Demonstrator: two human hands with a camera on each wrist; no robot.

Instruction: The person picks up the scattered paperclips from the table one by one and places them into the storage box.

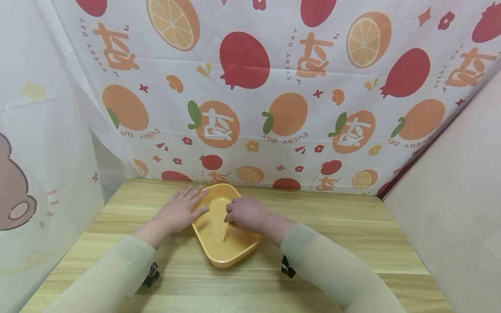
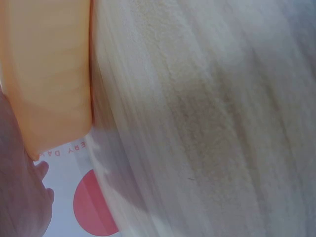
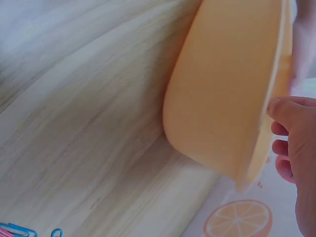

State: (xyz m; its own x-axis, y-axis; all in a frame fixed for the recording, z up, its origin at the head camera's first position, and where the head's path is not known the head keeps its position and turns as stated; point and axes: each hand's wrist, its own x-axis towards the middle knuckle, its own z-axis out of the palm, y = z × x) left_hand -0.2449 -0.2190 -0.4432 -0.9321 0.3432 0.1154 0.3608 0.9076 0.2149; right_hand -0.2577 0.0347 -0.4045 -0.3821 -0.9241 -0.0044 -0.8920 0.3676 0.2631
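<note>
A yellow tray (image 1: 235,256) sits on the wooden bench (image 1: 352,243), at about 6 o'clock in the head view, near the fruit-print curtain (image 1: 274,87) at the back. The left hand (image 1: 178,213) lies flat with its fingers spread, resting on the bench against the tray's 9 o'clock rim, the fingertips reaching onto the rim towards 11 o'clock. The right hand (image 1: 244,214) hangs over the tray's 2 o'clock side with its fingers curled down into the basin; they seem to be pinching something small, but the pictures do not show what, so I cannot tell whether it holds anything. One gold paper clip (image 1: 225,237) lies on the tray floor, just below the right hand's fingers at roughly 7 o'clock from them.

In the right wrist view the tray's outer wall (image 3: 217,98) fills the frame, the thumb (image 3: 291,111) over its rim, and a few blue paper clips (image 3: 19,230) lie on the bench at 7 o'clock, well apart from the tray.

As a judgement: the work of gathering clips into the tray looks early. One clip is in, perhaps another is being dropped or picked, and the coloured clips on the bench are still outside.
</note>
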